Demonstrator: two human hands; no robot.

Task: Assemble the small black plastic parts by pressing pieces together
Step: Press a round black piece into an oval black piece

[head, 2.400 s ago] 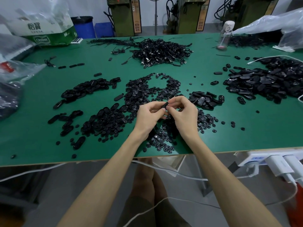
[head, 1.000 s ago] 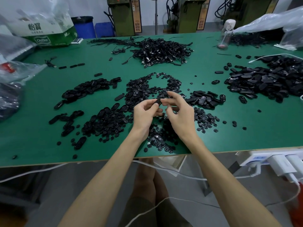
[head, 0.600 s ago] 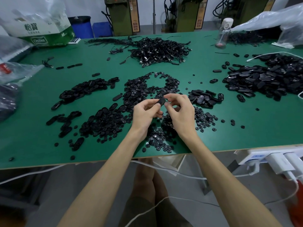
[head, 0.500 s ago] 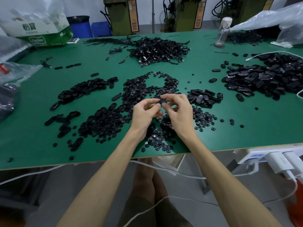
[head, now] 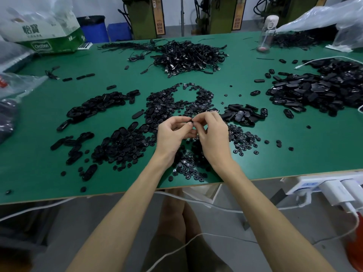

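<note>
Both sets of fingers (head: 188, 125) are curled in tight and meet over the middle of the green tabletop (head: 294, 158). Pinched between them is a small black part (head: 192, 120). Only a sliver of it shows, so I cannot tell whether it is one piece or two pressed together. The left hand (head: 172, 135) grips from one side and the right hand (head: 213, 132) from the other, with the part held up off the tabletop.

Here is the danger. That part looks tiny, hard and slick, and an off-centre squeeze could shoot it out of the pinch. It would land in the scatter of round pieces (head: 186, 167) directly below, all the same black, and be lost at once. The fingers cover the joint, so this looks like work by feel, and a crooked press could seat the pieces askew. The near edge of the tabletop is close too, so a dropped piece might roll off to the floor.

The round pieces look like little matte discs with a raised centre. To the left lie oval shells (head: 102, 104), flat and elongated with rounded ends. A bigger heap of shells (head: 322, 89) sits far right and catches more shine. Beyond the hands is a tangle of thin cables (head: 188, 55), wiry and knotted. The tabletop itself is smooth, with a pale edge.
</note>
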